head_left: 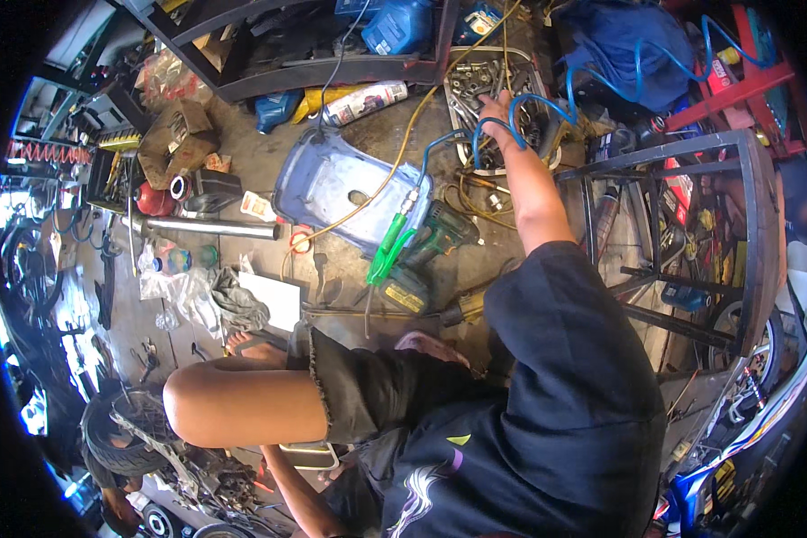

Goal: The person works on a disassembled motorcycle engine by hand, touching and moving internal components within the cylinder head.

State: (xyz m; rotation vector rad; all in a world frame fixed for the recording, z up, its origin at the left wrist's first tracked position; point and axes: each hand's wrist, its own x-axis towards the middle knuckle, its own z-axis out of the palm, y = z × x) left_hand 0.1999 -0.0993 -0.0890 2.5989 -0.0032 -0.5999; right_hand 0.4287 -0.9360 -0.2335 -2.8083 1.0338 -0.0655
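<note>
My right arm stretches forward, and my right hand (496, 117) reaches into a metal tray (554, 151) crowded with wrenches, sockets and other metal parts (469, 82). Its fingers look stretched out among the tools, with nothing visibly held. A blue air hose (516, 115) loops across by my wrist. It runs to a green air blow gun (388, 249) lying against a pale blue plastic stool (309, 184), which rests on its side. A dark green cordless drill (441, 235) with its battery lies beside the gun. My left hand is not visible; my bent leg covers that area.
A black metal frame (746, 242) stands at right, and a dark rack (332, 76) at the far side. A metal tube (211, 228), grey rag (239, 303) and white sheet (273, 300) lie left. Motorcycle parts (166, 426) fill the lower left. A yellow cable (394, 170) crosses the floor.
</note>
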